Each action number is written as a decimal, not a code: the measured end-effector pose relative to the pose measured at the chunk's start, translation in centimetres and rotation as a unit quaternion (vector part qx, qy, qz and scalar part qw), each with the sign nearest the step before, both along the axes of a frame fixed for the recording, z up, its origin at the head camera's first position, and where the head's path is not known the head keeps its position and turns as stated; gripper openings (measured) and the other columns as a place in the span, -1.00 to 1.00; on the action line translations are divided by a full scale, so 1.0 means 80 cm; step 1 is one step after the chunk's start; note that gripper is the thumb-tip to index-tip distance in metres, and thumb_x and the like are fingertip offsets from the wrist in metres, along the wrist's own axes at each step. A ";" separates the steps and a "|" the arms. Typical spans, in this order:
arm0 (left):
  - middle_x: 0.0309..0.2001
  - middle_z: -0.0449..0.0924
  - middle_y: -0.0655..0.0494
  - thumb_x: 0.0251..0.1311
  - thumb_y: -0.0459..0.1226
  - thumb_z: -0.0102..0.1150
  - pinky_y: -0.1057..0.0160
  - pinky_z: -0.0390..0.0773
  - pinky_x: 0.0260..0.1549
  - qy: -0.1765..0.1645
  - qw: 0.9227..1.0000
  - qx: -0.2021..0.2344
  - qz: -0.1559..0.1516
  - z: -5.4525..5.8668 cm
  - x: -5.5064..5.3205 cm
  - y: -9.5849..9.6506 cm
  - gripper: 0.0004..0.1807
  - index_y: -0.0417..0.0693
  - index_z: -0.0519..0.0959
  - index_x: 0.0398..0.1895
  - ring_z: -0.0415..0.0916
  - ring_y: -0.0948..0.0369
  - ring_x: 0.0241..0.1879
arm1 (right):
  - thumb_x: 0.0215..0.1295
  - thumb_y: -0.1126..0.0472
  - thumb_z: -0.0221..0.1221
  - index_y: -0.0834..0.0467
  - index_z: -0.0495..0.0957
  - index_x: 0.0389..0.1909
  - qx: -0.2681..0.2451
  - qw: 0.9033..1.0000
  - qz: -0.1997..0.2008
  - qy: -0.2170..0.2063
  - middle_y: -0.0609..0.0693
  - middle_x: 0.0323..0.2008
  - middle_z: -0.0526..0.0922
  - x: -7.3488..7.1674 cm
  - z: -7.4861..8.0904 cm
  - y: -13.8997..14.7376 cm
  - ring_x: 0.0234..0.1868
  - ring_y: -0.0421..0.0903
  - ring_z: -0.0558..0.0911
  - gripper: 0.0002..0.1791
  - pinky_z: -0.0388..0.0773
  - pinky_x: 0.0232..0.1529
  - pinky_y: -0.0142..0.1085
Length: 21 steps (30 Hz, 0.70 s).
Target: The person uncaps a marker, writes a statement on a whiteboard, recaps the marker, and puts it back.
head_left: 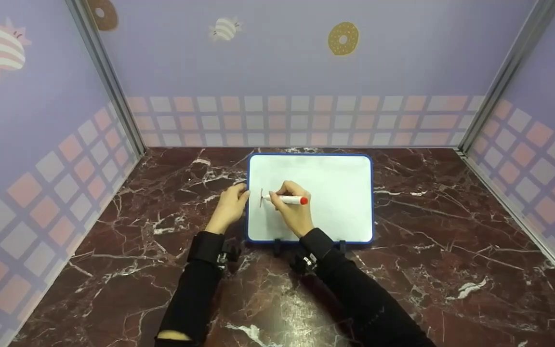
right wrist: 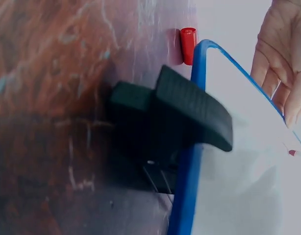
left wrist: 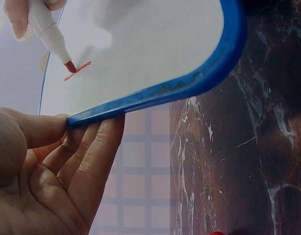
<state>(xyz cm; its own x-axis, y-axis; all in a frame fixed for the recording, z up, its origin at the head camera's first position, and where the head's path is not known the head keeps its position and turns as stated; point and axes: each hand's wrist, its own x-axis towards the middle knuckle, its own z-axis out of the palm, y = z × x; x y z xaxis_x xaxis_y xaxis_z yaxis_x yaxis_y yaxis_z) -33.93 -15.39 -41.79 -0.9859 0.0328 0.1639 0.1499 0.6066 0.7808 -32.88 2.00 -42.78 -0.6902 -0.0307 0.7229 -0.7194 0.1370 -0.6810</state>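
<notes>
Right hand (head_left: pixel 296 212), centre of frame: pinching cylindrical white marker (head_left: pixel 290 199). Left hand (head_left: pixel 230 205), left of centre: pinching smooth, round-cornered, blue-rimmed whiteboard (head_left: pixel 337 195).

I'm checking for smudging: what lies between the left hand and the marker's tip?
The head view shows a bare strip of whiteboard, then the red line at the tip of the marker; the left hand holds the whiteboard's left edge.

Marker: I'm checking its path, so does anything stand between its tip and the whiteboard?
Nothing visible. The marker, gripped by the right hand, has its tip at the red line on the whiteboard; the left hand holds the board's edge, clear of the tip.
</notes>
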 end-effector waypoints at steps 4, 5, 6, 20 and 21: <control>0.04 0.60 -0.40 0.49 -0.33 -0.09 0.15 0.74 -0.40 -0.007 1.000 -0.005 0.003 0.000 0.000 -0.001 -0.59 -0.43 0.40 0.27 0.69 -0.15 -0.28 | 0.16 0.50 0.27 0.35 0.42 -0.64 0.000 0.999 -0.017 0.027 0.18 -0.62 0.54 -0.014 -0.012 0.004 -0.71 -0.15 0.52 -0.74 0.39 -0.65 -0.52; 0.06 0.60 -0.41 0.49 -0.32 -0.09 0.14 0.75 -0.37 -0.008 1.000 -0.005 0.004 0.000 0.000 -0.001 -0.58 -0.44 0.39 0.28 0.69 -0.15 -0.25 | 0.15 0.52 0.27 0.37 0.42 -0.64 -0.001 0.999 -0.022 0.026 0.21 -0.62 0.54 -0.012 -0.009 0.004 -0.72 -0.09 0.53 -0.74 0.39 -0.65 -0.52; 0.07 0.59 -0.41 0.50 -0.32 -0.10 0.13 0.75 -0.35 -0.009 1.000 -0.005 0.005 0.000 0.000 -0.002 -0.58 -0.44 0.38 0.28 0.69 -0.16 -0.21 | 0.14 0.55 0.26 0.39 0.41 -0.64 0.000 0.999 -0.027 0.025 0.22 -0.63 0.53 -0.009 -0.006 0.004 -0.72 -0.07 0.52 -0.74 0.37 -0.64 -0.54; 0.04 0.61 -0.41 0.49 -0.32 -0.10 0.13 0.75 -0.38 -0.011 1.000 0.008 -0.002 0.000 0.000 -0.001 -0.61 -0.44 0.42 0.24 0.69 -0.17 -0.24 | 0.10 0.58 0.27 0.44 0.42 -0.61 -0.001 0.998 -0.056 0.036 0.26 -0.60 0.52 0.008 0.023 0.006 -0.68 -0.04 0.54 -0.77 0.41 -0.61 -0.55; 0.03 0.61 -0.40 0.50 -0.33 -0.10 0.13 0.75 -0.38 -0.012 1.000 0.007 -0.002 0.000 0.000 0.000 -0.61 -0.43 0.42 0.23 0.69 -0.17 -0.25 | 0.10 0.58 0.27 0.43 0.42 -0.61 0.000 0.998 -0.058 0.039 0.25 -0.61 0.52 0.007 0.022 0.006 -0.68 -0.03 0.54 -0.77 0.40 -0.61 -0.55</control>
